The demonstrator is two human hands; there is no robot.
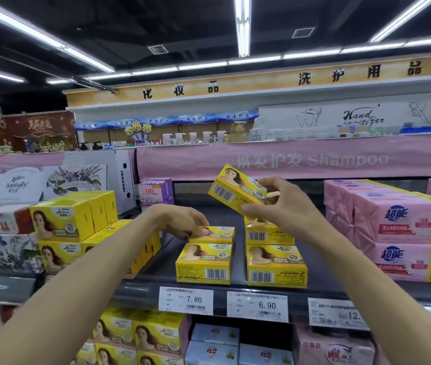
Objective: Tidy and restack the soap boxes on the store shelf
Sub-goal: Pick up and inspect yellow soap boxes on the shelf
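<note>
The right grip (285,204) pinches a yellow soap box (238,189) by one end, thumb below and fingers above. The box hangs tilted in the air over the right row (276,264). The left grip (182,219) curls its fingers onto the far-left box (217,233). Held only at its end, the lifted box could swing and slip. It could also clip the row beneath and nudge boxes off the shelf (314,275).

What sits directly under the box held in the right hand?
A yellow box; the right hand and held box cover its top, so contact cannot be judged.
</note>
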